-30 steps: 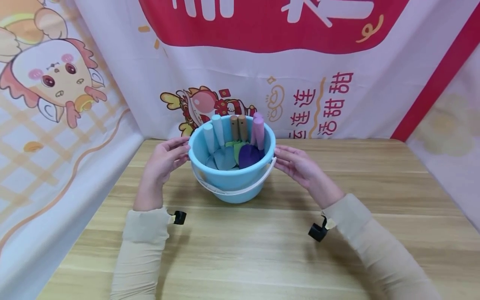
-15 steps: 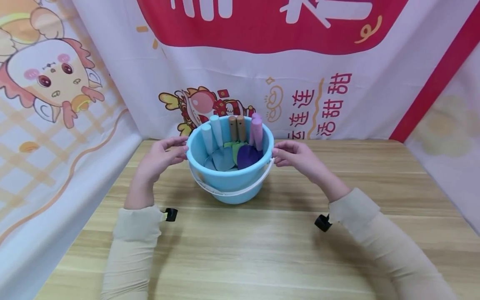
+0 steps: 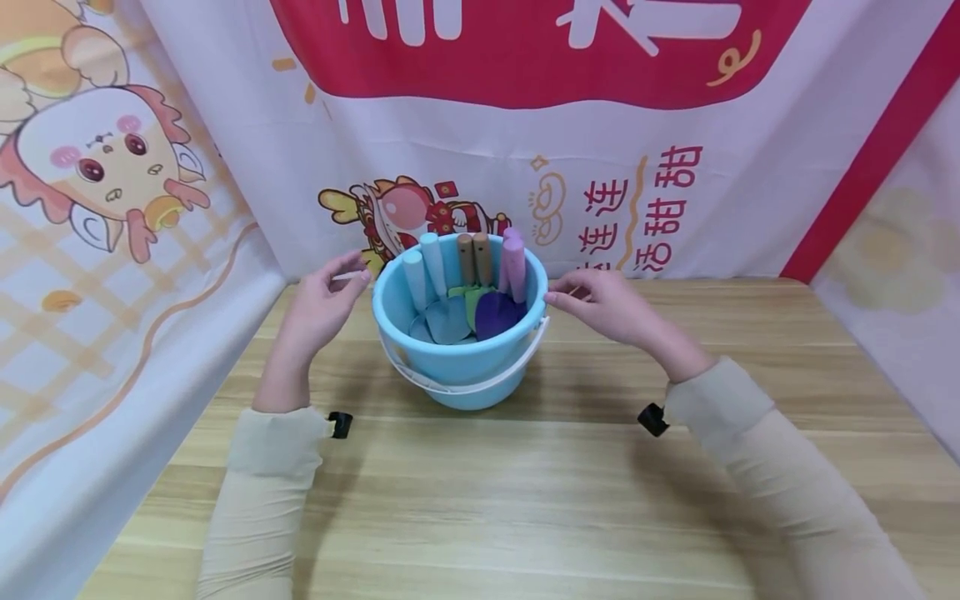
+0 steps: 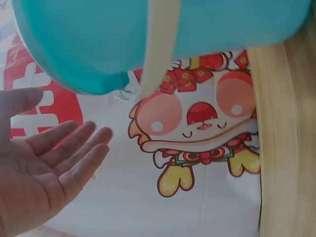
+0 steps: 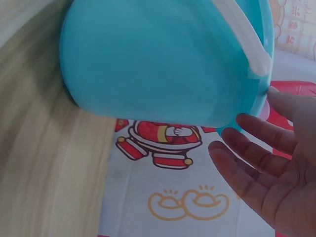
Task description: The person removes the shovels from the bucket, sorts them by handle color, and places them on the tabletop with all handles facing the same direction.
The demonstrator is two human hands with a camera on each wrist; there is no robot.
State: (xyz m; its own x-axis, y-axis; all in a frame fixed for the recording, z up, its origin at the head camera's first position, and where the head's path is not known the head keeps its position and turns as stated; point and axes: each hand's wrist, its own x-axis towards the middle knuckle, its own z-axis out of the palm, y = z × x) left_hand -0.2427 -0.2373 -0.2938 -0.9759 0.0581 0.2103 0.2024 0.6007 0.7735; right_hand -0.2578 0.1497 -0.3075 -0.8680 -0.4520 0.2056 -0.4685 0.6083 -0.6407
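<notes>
Bucket [image 3: 463, 367] with shovels [image 3: 497, 315] stands at twelve o'clock on the worktop [image 3: 480, 500], the left hand [image 3: 322, 302] at its nine o'clock raised higher than half a second ago, wide and just apart, the right hand [image 3: 606, 304] loosely spread at three o'clock, contact unclear.

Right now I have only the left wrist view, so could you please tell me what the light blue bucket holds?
Observer: The light blue bucket holds shovels with two light blue handles, two brown handles and two pink handles.
Operator: Thank you; where is the right hand?
Observer: It is close beside the bucket's right side in the head view; I cannot tell whether it touches.
Operator: And how does the white carrying handle hang overall?
Observer: In the head view it curves down across the bucket's near side.
</notes>
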